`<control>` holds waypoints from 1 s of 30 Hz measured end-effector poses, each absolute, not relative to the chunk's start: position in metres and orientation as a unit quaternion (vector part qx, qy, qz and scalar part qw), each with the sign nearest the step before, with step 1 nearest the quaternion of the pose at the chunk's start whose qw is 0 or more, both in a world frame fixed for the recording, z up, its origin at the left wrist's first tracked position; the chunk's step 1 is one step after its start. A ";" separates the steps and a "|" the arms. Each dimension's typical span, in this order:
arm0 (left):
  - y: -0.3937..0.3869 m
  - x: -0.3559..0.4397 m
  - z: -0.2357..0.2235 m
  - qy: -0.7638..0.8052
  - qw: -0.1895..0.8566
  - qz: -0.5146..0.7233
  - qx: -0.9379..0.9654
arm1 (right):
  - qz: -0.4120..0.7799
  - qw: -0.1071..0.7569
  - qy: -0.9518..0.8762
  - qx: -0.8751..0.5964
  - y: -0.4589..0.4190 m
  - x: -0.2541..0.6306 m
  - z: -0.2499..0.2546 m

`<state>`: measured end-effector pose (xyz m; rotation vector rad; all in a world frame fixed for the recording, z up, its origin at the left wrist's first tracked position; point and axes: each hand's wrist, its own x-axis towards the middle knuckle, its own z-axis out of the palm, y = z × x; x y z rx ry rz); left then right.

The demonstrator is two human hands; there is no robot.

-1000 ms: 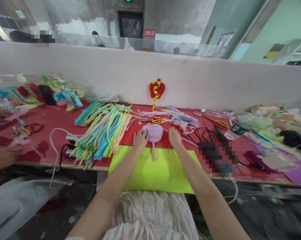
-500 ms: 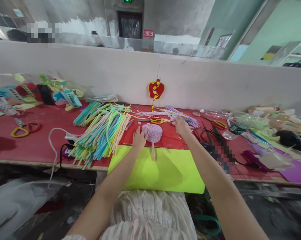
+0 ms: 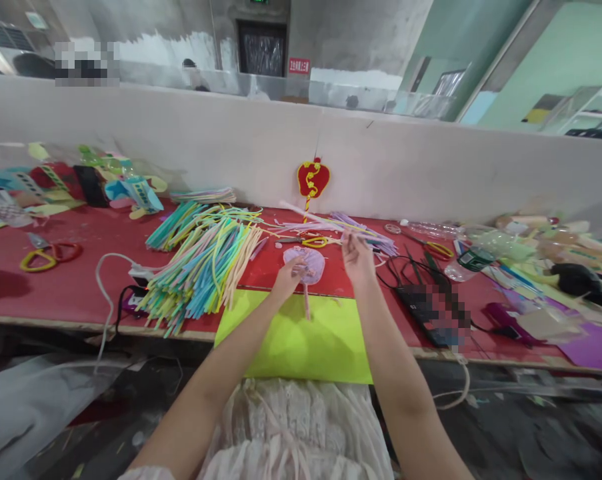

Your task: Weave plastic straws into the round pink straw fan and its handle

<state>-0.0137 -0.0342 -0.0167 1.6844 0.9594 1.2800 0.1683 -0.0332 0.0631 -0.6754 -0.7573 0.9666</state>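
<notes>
A lilac round fan (image 3: pixel 315 261) with pink trim and a pink handle lies in front of me, the handle reaching over a lime-green sheet (image 3: pixel 301 350). My left hand (image 3: pixel 291 275) rests on the fan's left and middle part, fingers bent and closed on its pink trim; the fingertips partly hide what they pinch. To the right, my right hand (image 3: pixel 357 257) is raised a little above the table, pinching a pale pink pipe cleaner (image 3: pixel 308 212) that sticks out toward the upper left. Lilac pipe cleaners (image 3: pixel 381 239) lie behind that hand.
A heap of coloured pipe cleaners (image 3: pixel 205 263) sits left of the fan. Yellow-handled scissors (image 3: pixel 315 242) lie behind it. A red apple-shaped fan (image 3: pixel 313 180) stands against the white partition (image 3: pixel 205 147). Black cables, a plastic bottle (image 3: pixel 468 260) and more scissors (image 3: pixel 438 249) are at right.
My left hand has moved right, from the fan's edge onto its middle. My right hand has drawn back from the lilac bundle, now with a pale pink pipe cleaner lifted in it.
</notes>
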 end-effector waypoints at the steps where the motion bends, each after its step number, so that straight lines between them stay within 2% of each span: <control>1: -0.035 -0.013 -0.016 0.370 0.425 0.506 0.653 | 0.469 0.753 -0.340 -0.313 -0.036 0.157 0.049; 4: -0.039 -0.014 -0.009 0.331 0.475 0.519 0.629 | 0.540 0.698 -0.333 -0.332 -0.047 0.126 0.013; 7: -0.041 -0.016 -0.004 0.312 0.480 0.540 0.616 | 0.577 0.648 -0.351 -0.351 -0.054 0.112 -0.005; 16: -0.038 -0.022 -0.005 0.363 0.484 0.526 0.598 | 0.547 0.708 -0.277 -0.351 -0.047 0.132 -0.015; 22: -0.040 -0.016 -0.009 0.317 0.507 0.504 0.623 | 0.562 0.653 -0.350 -0.369 -0.051 0.123 -0.016; 26: -0.031 -0.017 -0.019 0.335 0.523 0.541 0.567 | 0.471 0.620 -0.414 -0.472 -0.053 0.121 -0.019; 30: -0.024 -0.020 -0.021 0.330 0.538 0.600 0.493 | 0.293 0.474 -0.565 -0.609 -0.057 0.119 -0.022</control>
